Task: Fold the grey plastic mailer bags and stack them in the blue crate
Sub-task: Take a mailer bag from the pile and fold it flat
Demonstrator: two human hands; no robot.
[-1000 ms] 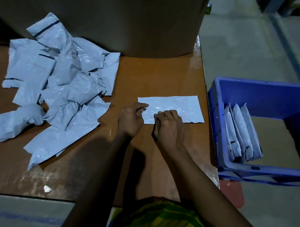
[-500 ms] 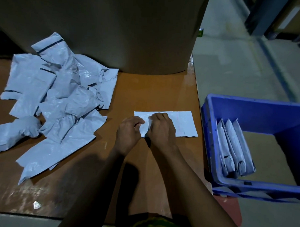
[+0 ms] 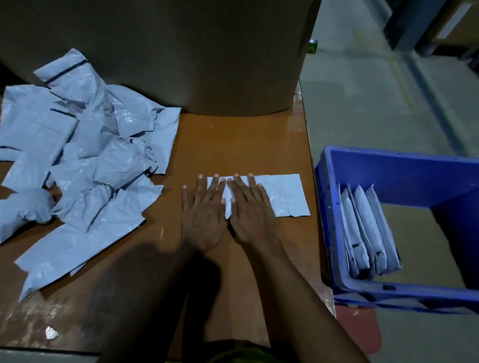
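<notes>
Head view, step in hand: the person presses a flat, oblong grey plastic mailer bag (image 3: 281, 196) onto the brown wooden desk (image 3: 237, 143); it looks already folded once lengthwise, and this reads as flattening the crease before the next fold.
Head view, left hand (image 3: 204, 218): spread wide and flat, palm down, gripping nothing; its inner fingers lie on the mailer's left end, the outer ones on bare desk.
Head view, right hand (image 3: 251, 212): also splayed flat, just beside the left one, thumbs nearly touching, pressing the mailer left of its middle.
Head view, stock: a loose heap of crumpled grey mailer bags (image 3: 77, 159) covers the desk's left part, well apart from the hands.
Head view, goal: the blue plastic crate (image 3: 329, 232) stands off the desk's right edge, with a few folded grey mailers (image 3: 367, 231) standing on edge against its left wall.
Next move, as a judgement: a crosswise fold, most likely bringing the free right end over, then a lift across to the crate.
Edges: the mailer's right end lies near the desk's right edge; a big brown cardboard box (image 3: 174, 47) walls off the far side.
Open room: bare desk in front of and behind the mailer; most of the crate floor is free.
</notes>
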